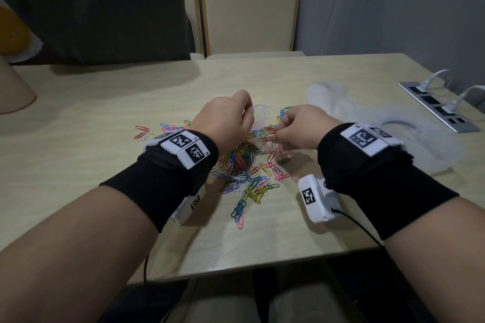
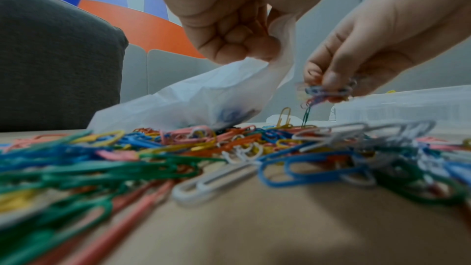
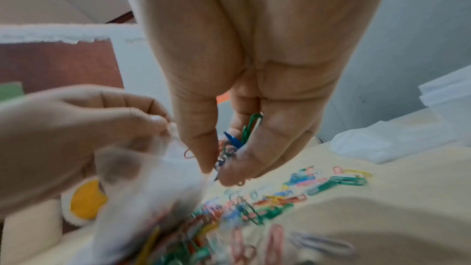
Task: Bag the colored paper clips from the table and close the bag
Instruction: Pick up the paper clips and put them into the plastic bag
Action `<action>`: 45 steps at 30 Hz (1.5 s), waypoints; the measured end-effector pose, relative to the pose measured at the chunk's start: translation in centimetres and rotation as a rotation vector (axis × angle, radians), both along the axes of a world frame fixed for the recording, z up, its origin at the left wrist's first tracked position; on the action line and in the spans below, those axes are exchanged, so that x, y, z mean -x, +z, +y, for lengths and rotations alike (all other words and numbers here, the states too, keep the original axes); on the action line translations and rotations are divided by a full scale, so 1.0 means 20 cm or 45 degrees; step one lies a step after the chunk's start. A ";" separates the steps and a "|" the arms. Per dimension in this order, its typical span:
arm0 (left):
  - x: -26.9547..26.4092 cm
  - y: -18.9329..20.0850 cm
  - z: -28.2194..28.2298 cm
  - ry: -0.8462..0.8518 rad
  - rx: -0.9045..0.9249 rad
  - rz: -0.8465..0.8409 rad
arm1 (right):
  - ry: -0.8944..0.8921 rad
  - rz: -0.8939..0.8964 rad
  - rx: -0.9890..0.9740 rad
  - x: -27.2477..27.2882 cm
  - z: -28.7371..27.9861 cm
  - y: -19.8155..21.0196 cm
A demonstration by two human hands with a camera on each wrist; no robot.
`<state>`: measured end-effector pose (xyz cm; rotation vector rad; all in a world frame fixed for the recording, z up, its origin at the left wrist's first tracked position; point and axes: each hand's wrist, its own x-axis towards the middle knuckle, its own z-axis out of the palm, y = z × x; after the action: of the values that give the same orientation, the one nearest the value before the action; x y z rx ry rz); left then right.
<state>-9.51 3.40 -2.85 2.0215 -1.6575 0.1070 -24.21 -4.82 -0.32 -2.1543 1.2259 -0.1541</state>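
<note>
Head view: left hand (image 1: 225, 118) pinches the bag (image 2: 193, 96), right hand (image 1: 301, 128) pinches some clips (image 2: 323, 92); most clips lie unbagged on the worktop (image 1: 78, 144).

The head view looks down and forward over the worktop (image 1: 105, 118), while both wrist views sit low and close, sharing the paper clips (image 2: 229, 144) and both hands.

Grey wall (image 1: 380, 8), cream chair (image 1: 249, 21), dark cushion (image 1: 99, 8)
</note>
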 end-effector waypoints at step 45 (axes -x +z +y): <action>-0.01 0.02 0.00 0.122 0.127 -0.003 | 0.595 0.716 0.545 -0.10 0.12 -0.07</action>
<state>-9.38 3.43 -2.53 2.0258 -1.5253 0.2220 -22.15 -2.39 -1.79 -2.9267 0.9854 0.4584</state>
